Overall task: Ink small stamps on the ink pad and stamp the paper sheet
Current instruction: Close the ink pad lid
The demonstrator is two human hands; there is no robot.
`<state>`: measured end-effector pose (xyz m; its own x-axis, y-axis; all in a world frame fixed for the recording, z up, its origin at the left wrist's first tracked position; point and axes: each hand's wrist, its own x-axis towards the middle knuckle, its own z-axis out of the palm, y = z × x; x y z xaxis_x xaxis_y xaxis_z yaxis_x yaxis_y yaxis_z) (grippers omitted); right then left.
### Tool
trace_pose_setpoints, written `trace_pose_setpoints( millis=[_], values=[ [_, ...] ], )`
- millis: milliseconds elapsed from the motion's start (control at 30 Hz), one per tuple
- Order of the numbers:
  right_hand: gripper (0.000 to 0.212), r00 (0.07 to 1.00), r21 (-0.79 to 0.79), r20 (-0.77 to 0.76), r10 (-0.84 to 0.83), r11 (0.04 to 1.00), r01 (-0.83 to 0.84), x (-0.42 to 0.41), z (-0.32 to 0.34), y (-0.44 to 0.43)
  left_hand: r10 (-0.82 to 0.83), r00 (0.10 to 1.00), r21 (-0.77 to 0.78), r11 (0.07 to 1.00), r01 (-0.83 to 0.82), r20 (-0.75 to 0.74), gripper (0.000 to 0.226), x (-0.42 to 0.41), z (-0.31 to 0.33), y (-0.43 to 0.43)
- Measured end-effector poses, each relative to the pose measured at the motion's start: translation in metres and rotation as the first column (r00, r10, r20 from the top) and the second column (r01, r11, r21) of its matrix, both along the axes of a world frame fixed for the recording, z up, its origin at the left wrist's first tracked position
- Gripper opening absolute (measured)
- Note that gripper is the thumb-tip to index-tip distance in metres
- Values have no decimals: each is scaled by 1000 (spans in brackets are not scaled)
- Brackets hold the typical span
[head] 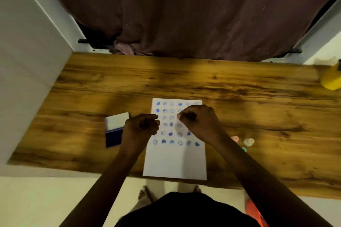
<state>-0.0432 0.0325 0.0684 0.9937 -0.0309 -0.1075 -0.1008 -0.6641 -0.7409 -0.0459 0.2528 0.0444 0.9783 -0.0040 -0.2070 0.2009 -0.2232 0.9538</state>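
While blurred by motion, still clear enough to place the main things: white paper sheet (175, 160) flat on the wooden surface (203, 83), its near edge just at the surface's front edge, upper half covered in rows of small blue stamp marks (171, 133), lower half bare. Left hand (141, 125) curled into a loose fist at the sheet's left edge, fingers closed; cannot tell whether anything sits inside. Right hand (200, 120) also curled shut, over the upper right part of the sheet, fingertips (181, 116) pinched together as if around something small, too dark and blurred to say what. Open ink pad (114, 139) just left of the left hand, dark blue pad toward the near side, pale lid (118, 120) raised behind it. Small stamps (248, 142) near the right forearm, right of the sheet: one pale, one pinkish, one teal partly hidden by the arm. Yellow container (331, 77) at the far right edge of the surface. Dark maroon curtain (184, 11) hanging beyond the far edge. Bare feet (145, 192) on the light floor below.
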Motion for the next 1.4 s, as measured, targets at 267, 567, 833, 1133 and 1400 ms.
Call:
trace_pose_setpoints(
  millis=[267, 567, 833, 1133, 1400],
  values=[
    [23, 994, 6, -36, 99, 995, -99, 30, -21, 76, 169, 985, -19, 985, -170, -38, 20, 1, -12, 94],
    [21, 985, 8, -130, 112, 994, -112, 58, -46, 141, 204, 978, 297, 933, -204, 33, 19, 17, -46, 166],
    [17, 984, -91, -159, 84, 991, -99, 76, -64, 181, 152, 987, 351, 928, -123, -55, 18, 32, -58, 187],
    [7, 980, -127, -191, 60, 988, -85, 83, -71, 194, 53, 996, 345, 938, -23, -77, 10, 47, -62, 187],
    [8, 980, -68, -200, -6, 998, -8, 79, -74, 195, 19, 999, 423, 906, 1, -45, 19, 46, -65, 187]
  ],
)
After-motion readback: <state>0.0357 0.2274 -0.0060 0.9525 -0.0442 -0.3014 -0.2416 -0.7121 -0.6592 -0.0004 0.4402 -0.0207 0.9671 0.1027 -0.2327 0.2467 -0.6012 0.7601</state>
